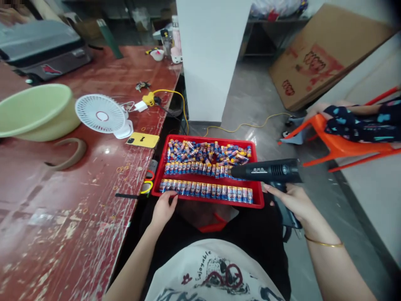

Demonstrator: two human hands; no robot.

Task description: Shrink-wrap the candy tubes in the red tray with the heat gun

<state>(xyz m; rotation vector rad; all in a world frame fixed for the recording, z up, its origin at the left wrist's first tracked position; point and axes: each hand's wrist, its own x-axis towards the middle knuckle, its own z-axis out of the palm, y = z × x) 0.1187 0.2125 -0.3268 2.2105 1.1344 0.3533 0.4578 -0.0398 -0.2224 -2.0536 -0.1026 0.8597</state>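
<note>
A shallow red tray (208, 205) rests across my lap. My left hand (164, 209) grips its near left rim, fingers bent over the edge beside the front row. Inside, small blue cylinders with yellow caps (206, 190) stand in a neat front row, and a second row (188, 168) stands behind it. More of them lie jumbled in a heap (194, 150) along the far side. My right hand (296, 201) is wrapped around the handle of a black heat gun (266, 169). Its nozzle points left over the right part of the second row, hiding some cylinders.
On the worn red table (78, 242) to the left are a yellow phone (143, 140), a white fan (102, 115), a green basin (40, 113) and a tape ring (73, 156). Scissors (147, 184) lie by its edge. A white pillar (209, 62) stands ahead; someone sits on an orange chair (328, 136).
</note>
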